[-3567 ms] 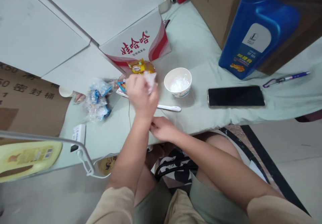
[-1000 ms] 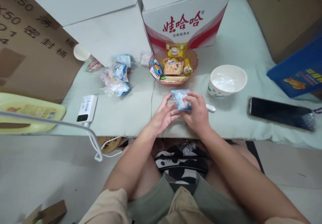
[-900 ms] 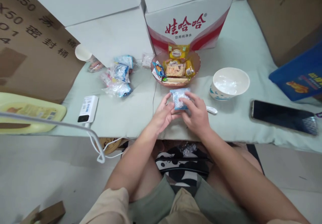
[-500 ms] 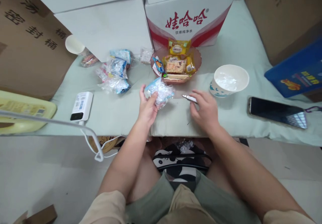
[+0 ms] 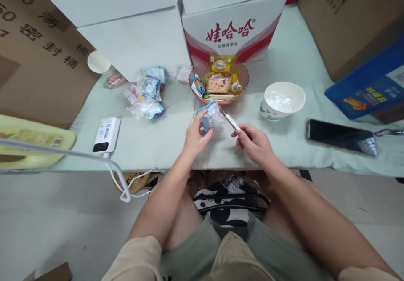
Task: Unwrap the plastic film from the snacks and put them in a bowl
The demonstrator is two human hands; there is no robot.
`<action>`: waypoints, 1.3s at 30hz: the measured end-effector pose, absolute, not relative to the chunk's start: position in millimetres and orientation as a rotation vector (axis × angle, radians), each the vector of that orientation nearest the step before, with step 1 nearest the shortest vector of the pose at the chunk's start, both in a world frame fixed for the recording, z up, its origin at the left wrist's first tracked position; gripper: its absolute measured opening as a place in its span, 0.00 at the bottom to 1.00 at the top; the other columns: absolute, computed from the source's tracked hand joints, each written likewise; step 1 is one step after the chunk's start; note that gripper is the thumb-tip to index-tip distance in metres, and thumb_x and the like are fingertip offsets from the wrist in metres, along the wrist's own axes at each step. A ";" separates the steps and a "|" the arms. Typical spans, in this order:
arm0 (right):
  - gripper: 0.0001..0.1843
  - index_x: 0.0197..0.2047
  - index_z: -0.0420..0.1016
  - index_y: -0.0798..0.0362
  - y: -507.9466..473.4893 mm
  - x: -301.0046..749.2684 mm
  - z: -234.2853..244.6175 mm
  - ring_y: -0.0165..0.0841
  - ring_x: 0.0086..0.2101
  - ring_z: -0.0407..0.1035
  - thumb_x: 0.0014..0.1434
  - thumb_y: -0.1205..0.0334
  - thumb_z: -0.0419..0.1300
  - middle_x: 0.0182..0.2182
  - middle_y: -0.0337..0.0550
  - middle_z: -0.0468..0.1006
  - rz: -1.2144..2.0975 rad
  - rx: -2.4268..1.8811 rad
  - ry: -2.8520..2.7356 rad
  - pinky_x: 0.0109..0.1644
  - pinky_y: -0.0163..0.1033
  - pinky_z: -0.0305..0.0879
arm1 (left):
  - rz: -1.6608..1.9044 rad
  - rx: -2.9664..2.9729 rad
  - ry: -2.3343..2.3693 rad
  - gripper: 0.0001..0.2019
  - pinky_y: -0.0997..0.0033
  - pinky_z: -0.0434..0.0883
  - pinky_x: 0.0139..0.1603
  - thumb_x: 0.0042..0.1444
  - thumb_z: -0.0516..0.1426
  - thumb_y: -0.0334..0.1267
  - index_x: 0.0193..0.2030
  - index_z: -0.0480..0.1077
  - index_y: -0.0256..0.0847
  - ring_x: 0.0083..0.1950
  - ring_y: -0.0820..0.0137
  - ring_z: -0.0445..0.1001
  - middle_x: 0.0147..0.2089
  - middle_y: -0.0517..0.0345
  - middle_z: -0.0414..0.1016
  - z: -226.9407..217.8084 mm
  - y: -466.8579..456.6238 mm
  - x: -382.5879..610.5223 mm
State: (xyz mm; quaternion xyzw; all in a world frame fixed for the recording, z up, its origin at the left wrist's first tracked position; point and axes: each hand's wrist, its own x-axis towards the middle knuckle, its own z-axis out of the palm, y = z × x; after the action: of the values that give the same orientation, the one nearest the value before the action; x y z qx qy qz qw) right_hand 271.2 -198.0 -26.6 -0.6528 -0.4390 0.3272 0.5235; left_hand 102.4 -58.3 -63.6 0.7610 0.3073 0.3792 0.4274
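Pinched in the fingers of my left hand is a crinkled blue and clear plastic packet, held just above the table in front of the bowl. My right hand grips a slim white-handled tool with a thin metal tip. That tip points up and left, at the packet's right edge; whether it touches the plastic I cannot tell. Behind the packet, a pink clear bowl holds yellow-wrapped snacks and other small packets. To the right of my hands stands a paper cup with clear plastic inside.
Several wrapped packets lie in a pile at left, near a white power bank with a cable. A phone lies at right. Cartons stand along the back. A grey metal rod crosses the lower left.
My left hand has turned the packet and moved it slightly right. My right hand has shifted, bringing the tool's tip up and left to the packet. The view has tilted slightly.
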 end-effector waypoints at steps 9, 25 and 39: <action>0.18 0.37 0.83 0.51 -195.4 270.9 -32.3 0.35 0.26 0.71 0.63 0.52 0.53 0.26 0.41 0.80 0.746 -1.779 -1.249 0.33 0.38 0.63 | 1.206 1.426 0.805 0.39 0.71 0.78 0.44 0.49 0.70 0.53 0.64 0.58 0.58 0.48 0.68 0.78 0.57 0.53 0.72 -52.1 -49.4 103.5; 0.19 0.53 0.77 0.55 -199.3 294.2 -49.4 0.51 0.58 0.70 0.61 0.66 0.52 0.49 0.55 0.81 0.034 -1.946 -1.452 0.62 0.57 0.65 | 0.711 2.435 0.421 0.30 0.43 0.63 0.70 0.51 0.66 0.58 0.57 0.73 0.45 0.68 0.51 0.67 0.64 0.43 0.71 -41.0 -65.7 92.0; 0.14 0.49 0.78 0.49 -196.8 280.6 -47.2 0.39 0.34 0.72 0.61 0.63 0.57 0.29 0.42 0.75 0.328 -1.610 -1.658 0.43 0.47 0.71 | 0.912 0.867 0.863 0.16 0.79 0.73 0.26 0.50 0.69 0.44 0.33 0.66 0.42 0.25 0.77 0.73 0.28 0.64 0.72 -20.6 -57.5 95.3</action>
State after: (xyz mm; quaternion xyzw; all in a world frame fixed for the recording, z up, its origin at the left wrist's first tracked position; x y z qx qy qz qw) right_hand 280.6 -196.8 -47.2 -0.6344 -0.6532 0.1293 0.3927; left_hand 95.3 -57.5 -20.6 0.3927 0.3906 0.4131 0.7229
